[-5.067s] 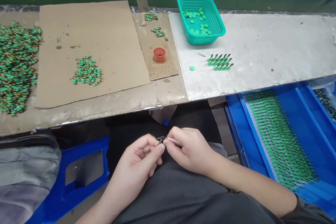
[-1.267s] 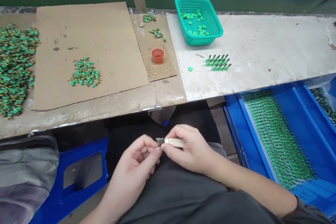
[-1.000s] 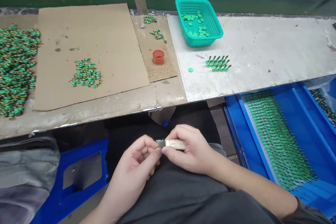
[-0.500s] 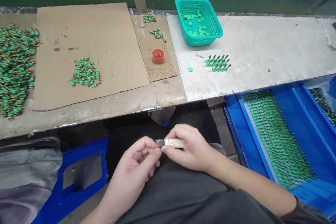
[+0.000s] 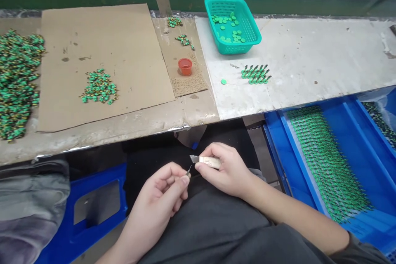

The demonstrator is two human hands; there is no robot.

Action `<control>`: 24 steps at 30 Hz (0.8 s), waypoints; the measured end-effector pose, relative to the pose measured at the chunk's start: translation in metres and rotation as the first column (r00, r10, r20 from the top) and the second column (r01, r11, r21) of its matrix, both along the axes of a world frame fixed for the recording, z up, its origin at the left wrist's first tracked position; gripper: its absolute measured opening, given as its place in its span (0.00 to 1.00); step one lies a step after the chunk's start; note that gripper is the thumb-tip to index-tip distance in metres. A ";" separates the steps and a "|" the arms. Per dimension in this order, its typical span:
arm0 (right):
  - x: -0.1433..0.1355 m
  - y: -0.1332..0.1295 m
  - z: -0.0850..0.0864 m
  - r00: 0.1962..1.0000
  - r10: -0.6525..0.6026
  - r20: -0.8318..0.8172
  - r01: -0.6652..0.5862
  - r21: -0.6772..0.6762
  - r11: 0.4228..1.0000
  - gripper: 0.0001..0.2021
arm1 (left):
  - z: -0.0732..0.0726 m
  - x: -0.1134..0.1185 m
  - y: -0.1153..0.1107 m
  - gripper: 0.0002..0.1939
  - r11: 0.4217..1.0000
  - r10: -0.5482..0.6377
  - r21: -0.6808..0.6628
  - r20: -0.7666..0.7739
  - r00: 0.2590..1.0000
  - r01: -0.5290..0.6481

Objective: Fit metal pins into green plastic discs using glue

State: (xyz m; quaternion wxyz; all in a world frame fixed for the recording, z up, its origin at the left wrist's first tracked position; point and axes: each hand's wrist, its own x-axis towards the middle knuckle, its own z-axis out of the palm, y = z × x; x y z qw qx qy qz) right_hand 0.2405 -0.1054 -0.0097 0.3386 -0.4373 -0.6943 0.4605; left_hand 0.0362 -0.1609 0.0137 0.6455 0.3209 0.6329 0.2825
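On my feed, the left hand (image 5: 163, 192) is at lap height in the near middle, thumb and forefinger pinching a tiny dark part (image 5: 188, 172); its thin pin sticks up, leaning right. Too small to make out more. That grip is closed on the part, other fingers curled loosely.

The right hand (image 5: 229, 171) is just to the right, grip wrapped around a knife (image 5: 210, 162) with a pale handle, blade pointing left. I see a small gap between blade and pin: not touching. Both hands are in front of the dark clothing (image 5: 210, 231), nearer than the table (image 5: 204, 111).

On the table, left to right: big heap of green, black and yellow pieces (image 5: 17, 82) at far left; cardboard sheet (image 5: 123, 41) carrying a smaller heap (image 5: 99, 86); narrow cardboard strip (image 5: 168, 53) with two little clusters toward its far end, red cup (image 5: 185, 67) nearer. On the white stretch I get a teal basket (image 5: 235, 48) with green discs inside, one loose disc (image 5: 223, 81), and a group of discs with dark upright stems (image 5: 256, 75) beside it.

Right, near side of the table: blue tray (image 5: 343, 119), green pieces packed in rows. Left: blue plastic stool (image 5: 122, 189), grey fabric (image 5: 31, 198).
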 end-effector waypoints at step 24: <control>0.000 0.002 0.001 1.000 -0.012 -0.006 0.012 -0.009 1.000 0.08 | -0.002 -0.002 -0.001 0.28 1.000 -0.016 0.021 0.023 1.000 0.015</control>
